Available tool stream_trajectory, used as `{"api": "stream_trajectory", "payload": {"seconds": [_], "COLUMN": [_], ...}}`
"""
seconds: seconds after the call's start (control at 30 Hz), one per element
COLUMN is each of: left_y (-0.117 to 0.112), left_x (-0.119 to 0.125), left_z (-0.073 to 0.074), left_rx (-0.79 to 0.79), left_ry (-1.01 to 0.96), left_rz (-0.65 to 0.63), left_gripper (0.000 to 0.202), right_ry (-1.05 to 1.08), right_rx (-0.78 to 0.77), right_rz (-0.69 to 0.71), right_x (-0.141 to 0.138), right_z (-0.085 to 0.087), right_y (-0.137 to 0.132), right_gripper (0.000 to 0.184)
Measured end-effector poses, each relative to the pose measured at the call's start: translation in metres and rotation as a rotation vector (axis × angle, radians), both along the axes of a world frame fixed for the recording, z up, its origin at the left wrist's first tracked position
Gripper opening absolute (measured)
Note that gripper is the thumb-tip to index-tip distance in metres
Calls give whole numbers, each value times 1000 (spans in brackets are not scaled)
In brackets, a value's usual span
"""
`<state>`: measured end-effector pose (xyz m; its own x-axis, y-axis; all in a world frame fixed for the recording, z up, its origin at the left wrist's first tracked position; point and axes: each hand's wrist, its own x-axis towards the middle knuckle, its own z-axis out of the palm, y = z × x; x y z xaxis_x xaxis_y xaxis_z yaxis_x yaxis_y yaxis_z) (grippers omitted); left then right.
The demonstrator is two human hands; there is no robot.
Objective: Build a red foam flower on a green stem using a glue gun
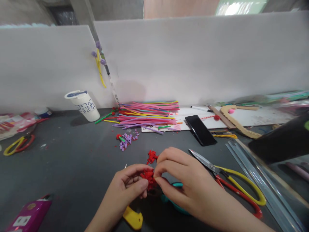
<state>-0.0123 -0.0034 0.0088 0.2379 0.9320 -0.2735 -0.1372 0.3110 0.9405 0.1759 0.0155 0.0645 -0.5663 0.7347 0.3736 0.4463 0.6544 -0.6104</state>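
Note:
Between the thumb and fingers of my left hand (129, 187) is a red cluster (148, 177) made of many small cut pieces. My right hand (184, 177) is closed in a pinch against the cluster's right side; what its fingertips hold is hidden. Just beyond the hands lies a pile of loose red pieces (152, 156). Farther back is a pile of purple pieces (126, 140) with a small red-and-green item among them. A yellow plastic handle (134, 218) lies below my left hand, and a teal object (178, 209) is partly covered by my right hand.
Large scissors (214, 168) lie open at right, beside clear strips (260, 183) and a dark cylinder (282, 140). Behind are a phone (201, 130), colourful soft sticks (147, 112) and a white cup (84, 106). At left are smaller scissors (18, 145) and a magenta box (31, 216).

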Motion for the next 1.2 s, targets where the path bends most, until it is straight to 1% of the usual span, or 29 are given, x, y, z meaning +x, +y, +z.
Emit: {"api": "stream_trajectory", "payload": {"seconds": [0.27, 0.5, 0.67, 0.83, 1.07, 1.2], "left_y": [-1, 3, 4, 4, 3, 3], "left_x": [3, 4, 3, 5, 5, 4], "left_z": [4, 2, 1, 5, 5, 3], "left_rx": [1, -18, -56, -85, -64, -56], "left_ry": [27, 26, 3, 15, 72, 83], "left_rz": [63, 77, 71, 57, 55, 49], "left_gripper": [25, 29, 36, 39, 35, 37], "right_ry": [-33, -97, -50, -66, -114, -140], "right_rx": [37, 155, 100, 52, 105, 167], "right_rz": [-21, -17, -46, -25, -15, 12], "right_x": [-4, -8, -3, -1, -5, -4], "right_z": [-3, -10, -7, -4, -6, -10], "right_y": [1, 2, 3, 2, 2, 4], "right_gripper": [13, 16, 13, 14, 15, 17]}}
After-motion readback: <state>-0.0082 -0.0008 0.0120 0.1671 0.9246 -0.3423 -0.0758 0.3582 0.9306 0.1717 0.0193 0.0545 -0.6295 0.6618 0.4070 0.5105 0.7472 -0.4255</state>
